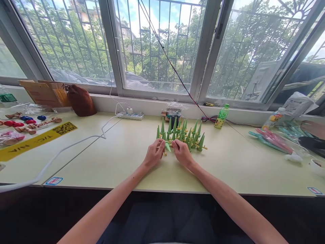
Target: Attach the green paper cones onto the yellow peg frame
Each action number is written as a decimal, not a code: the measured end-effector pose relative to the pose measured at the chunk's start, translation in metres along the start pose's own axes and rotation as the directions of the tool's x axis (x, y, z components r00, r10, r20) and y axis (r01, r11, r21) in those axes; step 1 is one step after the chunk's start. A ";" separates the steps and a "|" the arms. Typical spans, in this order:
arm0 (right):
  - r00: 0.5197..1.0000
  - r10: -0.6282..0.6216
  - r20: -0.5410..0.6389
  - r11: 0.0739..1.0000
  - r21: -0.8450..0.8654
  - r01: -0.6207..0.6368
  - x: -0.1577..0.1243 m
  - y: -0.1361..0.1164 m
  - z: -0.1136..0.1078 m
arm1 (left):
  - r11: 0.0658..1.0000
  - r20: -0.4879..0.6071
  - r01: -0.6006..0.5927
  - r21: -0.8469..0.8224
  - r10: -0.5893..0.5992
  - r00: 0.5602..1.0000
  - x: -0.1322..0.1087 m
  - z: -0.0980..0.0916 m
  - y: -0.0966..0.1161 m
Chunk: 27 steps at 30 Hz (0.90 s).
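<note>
Several green cone-shaped pieces (199, 128) with small yellow parts stand grouped on the pale table (122, 156). At the group's front left edge, my left hand (154, 152) is closed, its fingertips pinching one side of a light green cone piece (168, 146) that points down toward me. My right hand (181, 150) is closed too, thumb and fingers pressed together just right of that cone; what it pinches is too small and hidden to make out. A small yellow piece (165, 154) lies beside my left fingers.
A power strip (130, 116) with a white cable (76, 138) lies left of centre. Behind the cones are a dark box (174, 120) and a green bottle (221, 117). Wooden toys (33, 127) and a brown pouch (80, 101) sit left; plastic bags (274, 140) lie right.
</note>
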State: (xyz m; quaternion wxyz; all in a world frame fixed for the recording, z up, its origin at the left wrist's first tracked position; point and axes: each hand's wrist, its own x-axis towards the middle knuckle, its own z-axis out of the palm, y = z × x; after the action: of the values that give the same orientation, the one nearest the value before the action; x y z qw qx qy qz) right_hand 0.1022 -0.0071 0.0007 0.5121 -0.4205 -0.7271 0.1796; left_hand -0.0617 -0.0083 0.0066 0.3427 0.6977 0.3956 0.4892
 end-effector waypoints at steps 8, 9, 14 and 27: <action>1.000 0.005 0.022 1.000 0.031 -0.005 0.000 0.003 0.002 | 0.998 0.025 -0.058 0.005 0.058 0.998 0.000 0.000 -0.008; 1.000 0.006 0.022 0.999 0.036 -0.007 0.000 0.003 0.002 | 0.997 0.020 -0.074 0.020 0.073 0.997 -0.001 -0.001 -0.009; 1.000 0.007 0.020 0.999 0.042 -0.007 0.000 0.006 0.004 | 0.984 0.019 -0.144 0.109 0.143 0.990 -0.002 -0.001 -0.010; 1.000 0.001 0.002 1.000 -0.024 -0.001 0.000 0.002 0.001 | 0.952 0.029 -0.225 0.208 0.224 0.974 -0.004 -0.001 -0.011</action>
State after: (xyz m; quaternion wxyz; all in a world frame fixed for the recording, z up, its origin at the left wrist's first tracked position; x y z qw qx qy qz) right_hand 0.1022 -0.0057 -0.0007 0.5064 -0.4268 -0.7294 0.1716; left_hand -0.0659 -0.0070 -0.0045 0.2105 0.7717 0.3622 0.4786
